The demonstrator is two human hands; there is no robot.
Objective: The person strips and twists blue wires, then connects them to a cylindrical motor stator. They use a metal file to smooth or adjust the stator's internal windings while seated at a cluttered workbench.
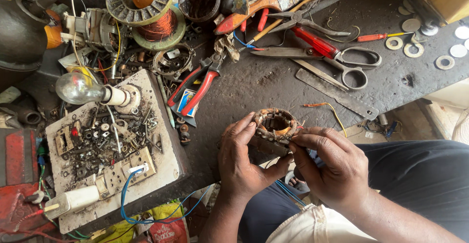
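Note:
A round motor stator [274, 128] with copper windings and a dark metal core is held over the near edge of the grimy workbench [273, 84]. My left hand [243, 162] cups it from the left and below, thumb and fingers curled on its rim. My right hand [332, 167] pinches at its right side, fingertips against the windings. An orange and yellow wire [326, 107] lies on the bench just behind the stator.
Red-handled pliers [198, 86], scissors [344, 62], a flat metal strip [337, 92] and washers [414, 50] lie on the bench. A board [163, 155] with a light bulb [80, 89], screws and a blue wire sits left. A copper wire spool [156, 25] stands behind.

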